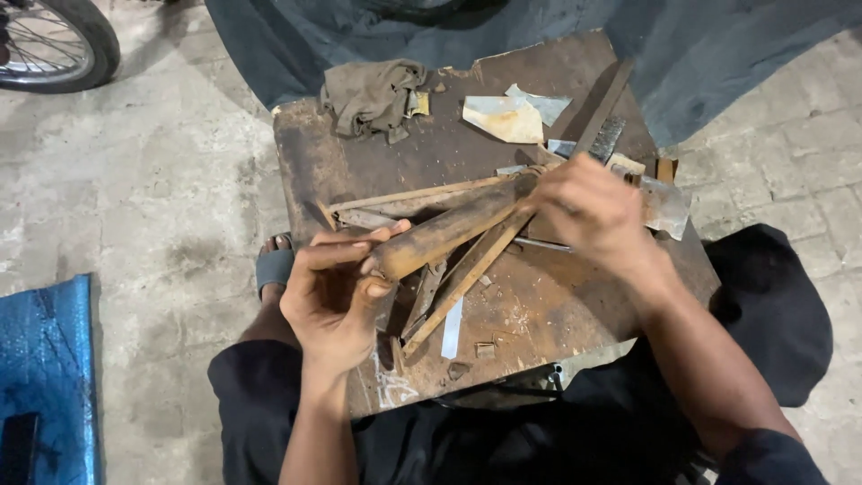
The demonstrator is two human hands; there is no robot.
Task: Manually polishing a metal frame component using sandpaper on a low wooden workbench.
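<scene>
Closest to us, our dark-trousered knees bracket a low wooden work board, scarred, stained and dusty, and both our bare hands work just above it. Our left hand is curled around the near end of a worn, rounded wooden handle, thumb pressing its blunt tip, fingers wrapped underneath. Our right hand is clenched over the handle's far end, where several thin wooden slats fan out beneath it; what sits inside that fist is hidden. We judge the step in hand to be fitting or twisting these pieces together at the joint under the right hand, and the next move seems to call for a firm, steady grip at both ends so the handle stays aligned with the slats. Below our left hand lie a pale strip of metal and small scraps. Just past our right hand rests a dull, crumpled sheet-metal offcut, and beyond that a dark flat file lies slanted. Farther still sit torn pale paper scraps and, beyond the left hand, a crumpled grey-brown rag. Far left of our left hand, on rough concrete, a bicycle wheel shows, with a blue tarp nearer.
</scene>
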